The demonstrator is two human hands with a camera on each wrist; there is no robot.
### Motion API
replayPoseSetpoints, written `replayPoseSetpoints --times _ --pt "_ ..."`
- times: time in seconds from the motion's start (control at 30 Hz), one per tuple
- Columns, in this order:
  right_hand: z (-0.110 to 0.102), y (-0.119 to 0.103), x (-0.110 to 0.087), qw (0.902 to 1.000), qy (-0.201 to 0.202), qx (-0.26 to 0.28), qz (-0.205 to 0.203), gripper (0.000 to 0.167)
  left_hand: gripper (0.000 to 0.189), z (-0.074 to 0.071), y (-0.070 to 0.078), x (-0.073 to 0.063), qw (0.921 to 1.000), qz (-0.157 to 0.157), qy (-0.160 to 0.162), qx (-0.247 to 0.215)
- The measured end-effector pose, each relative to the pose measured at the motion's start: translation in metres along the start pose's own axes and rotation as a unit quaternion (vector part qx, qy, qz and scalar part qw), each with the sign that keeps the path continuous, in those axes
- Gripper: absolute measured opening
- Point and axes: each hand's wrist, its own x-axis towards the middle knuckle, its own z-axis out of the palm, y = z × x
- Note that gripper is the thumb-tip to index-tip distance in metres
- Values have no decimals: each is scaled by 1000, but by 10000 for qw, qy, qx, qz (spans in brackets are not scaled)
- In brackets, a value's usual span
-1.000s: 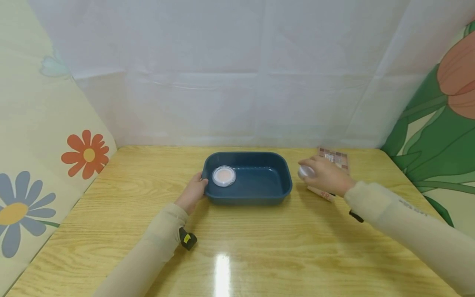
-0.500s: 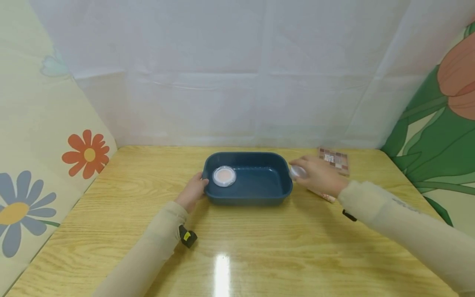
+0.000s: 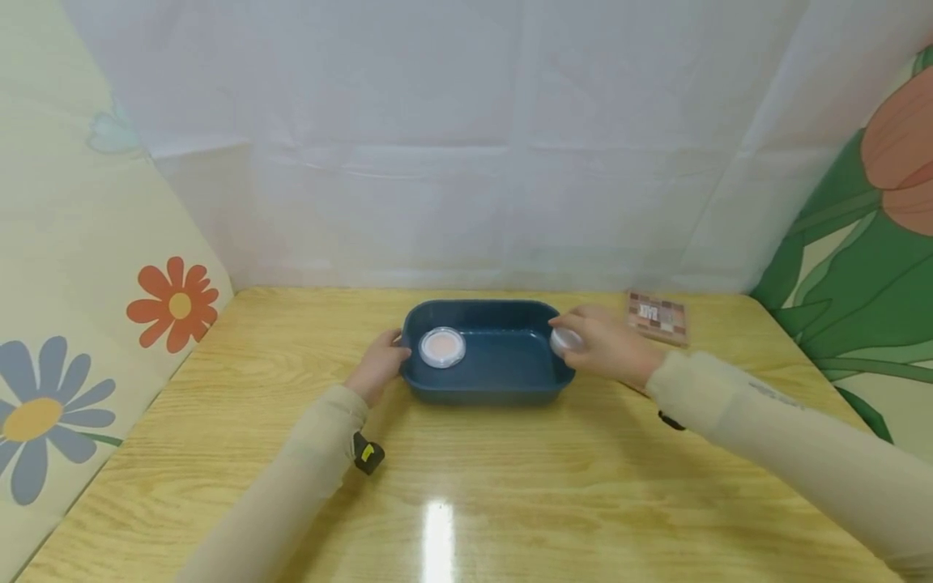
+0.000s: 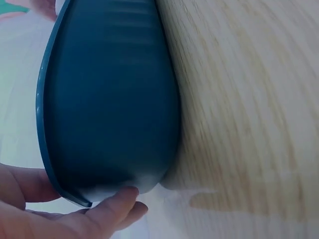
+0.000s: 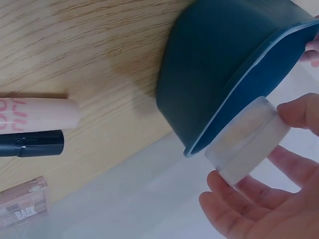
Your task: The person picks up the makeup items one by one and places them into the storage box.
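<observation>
A dark blue rectangular basin (image 3: 488, 397) stands on the wooden table. My left hand (image 3: 377, 368) grips its left end, with the thumb at the rim and fingers against the outside wall. In the basin's left part lies a round powder compact (image 3: 441, 346) with a clear rim and pale pink centre. My right hand (image 3: 612, 344) pinches a small round container (image 5: 244, 142) with a translucent lid and white base between thumb and fingers. It is tilted and held at the basin's right rim, overlapping the opening in the head view.
Right of the basin lie a checked makeup palette (image 3: 658, 317), a pale pink tube with pink lettering (image 5: 40, 114) and a black capped stick (image 5: 32, 144). A white sheet (image 3: 437, 162) hangs behind the table; flower-patterned panels (image 3: 66, 243) flank it.
My right hand has moved left with the round container, from beside the makeup items to the basin's right rim, uncovering the palette. My left hand stays on the basin.
</observation>
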Motion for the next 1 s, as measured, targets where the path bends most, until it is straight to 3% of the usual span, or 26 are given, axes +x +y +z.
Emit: replayPoseSetpoints --times 0.3,0.53,0.8,1.0 --pt "2 -8 5 9997 -212 65 -74 46 51 1 2 -1 10000 71 55 -8" --pt "6 -12 10 9988 -359 182 -268 45 51 2 -5 5 9996 232 132 76" --pt "8 -17 14 9981 -379 88 -480 43 52 4 6 -5 10000 8 81 -28" --pt "11 -21 19 9974 -355 -45 -629 42 52 4 4 -2 10000 -47 78 -35"
